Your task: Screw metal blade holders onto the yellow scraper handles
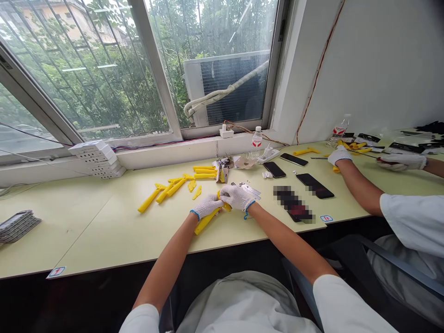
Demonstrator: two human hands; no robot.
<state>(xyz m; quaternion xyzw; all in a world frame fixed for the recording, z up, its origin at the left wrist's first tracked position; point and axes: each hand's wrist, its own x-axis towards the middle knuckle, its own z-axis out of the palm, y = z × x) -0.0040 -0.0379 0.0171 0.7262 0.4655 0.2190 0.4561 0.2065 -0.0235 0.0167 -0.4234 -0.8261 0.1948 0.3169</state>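
Both my hands wear white knitted gloves and meet near the front of the table. My left hand (207,205) is closed round the upper part of a yellow plastic handle (205,223), whose grip slants down towards the table edge. Over its head end, my right hand (237,197) has its fingers curled; part of the yellow head shows beneath them. Just beyond my right hand lie thin metal blades (252,190) and small metal parts. Flat yellow plates (196,192) rest to the left, near several more yellow handles (176,187). The fingertips are partly hidden.
Behind my hands is an opened packet (222,170). Phones (274,169), a water bottle (256,139) and a power strip (268,154) stand to the right. A co-worker's gloved hands (340,155) work there. White stacked boxes (98,158) and grey trays (19,226) are at left.
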